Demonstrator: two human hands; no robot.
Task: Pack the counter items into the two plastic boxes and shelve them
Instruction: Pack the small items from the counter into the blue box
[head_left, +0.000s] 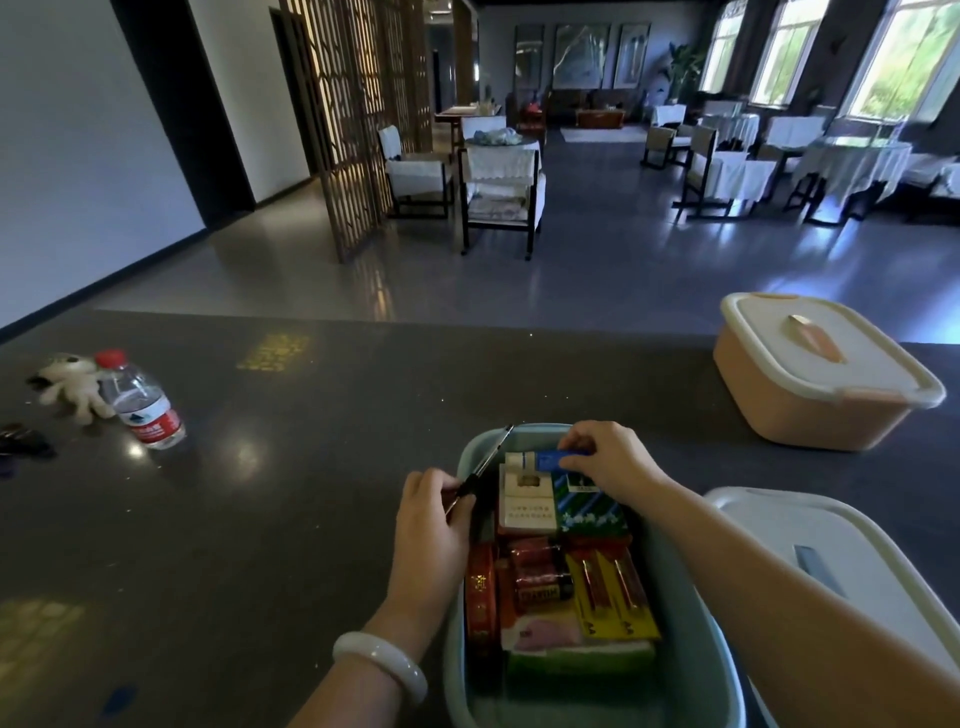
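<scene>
far left of the desk (311, 415): a small plush toy (70, 384) lying flat, touching a clear water bottle (140, 402) with red cap and red label, print too small to read; some dark small things at the very edge, not identifiable. centre foreground: left hand (431, 519), white bangle (379, 665) at the wrist, grip clamped on the dark handle of a long thin tool (485, 465), probably a screwdriver, whose long axis runs up and to the right so that the tip lies over the far left rim of the teal box (454, 649). the box is open and nearly full: a white carton, a green-and-white striped carton, a red carton, loose batteries, and a yellow battery pack (615, 592) with "aa" legible; other writing too blurred to read. right hand (608, 457) grips a small blue item (563, 460) with pinching fingers at the box's far end, above the cartons; this hand is the nearer to the open slot there. right foreground: a white lid (831, 571), just beside the teal box, likely its own. far right: a pink box (815, 384), lidded, well apart. judgement: the tool must swing parallel to the box's left wall to fit.
</scene>
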